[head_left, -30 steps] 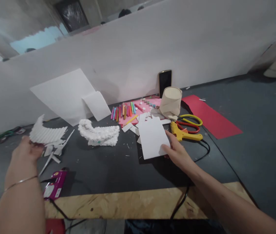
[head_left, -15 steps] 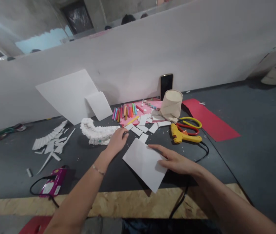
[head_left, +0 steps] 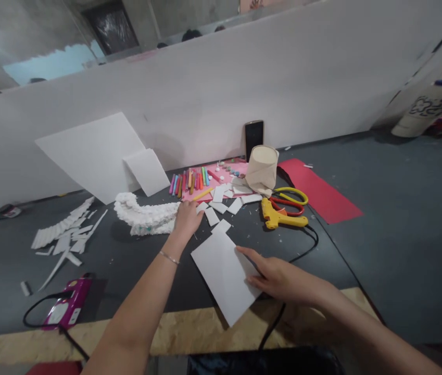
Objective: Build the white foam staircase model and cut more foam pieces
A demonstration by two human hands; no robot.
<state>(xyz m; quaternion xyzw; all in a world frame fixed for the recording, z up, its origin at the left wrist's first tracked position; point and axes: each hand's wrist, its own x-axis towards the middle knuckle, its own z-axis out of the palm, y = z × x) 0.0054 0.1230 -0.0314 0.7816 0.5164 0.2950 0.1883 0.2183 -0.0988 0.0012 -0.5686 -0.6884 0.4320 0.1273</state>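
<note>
My right hand lies flat with fingers stretched out on a white rectangular sheet near the table's front edge. My left hand reaches forward to the right end of a white ruffled paper swan shape, its fingers curled down beside small white card pieces; what they hold, if anything, is hidden. A thin bracelet circles my left wrist.
A yellow glue gun with black cord, scissors, a beige pouch, a phone, coloured markers, red paper, pleated white strips, a purple glue gun and large white sheets lie on the grey mat.
My left hand went from the pleated strips at the left to the swan's right end. My right hand set the white sheet down flat and drew it nearer the front edge.
</note>
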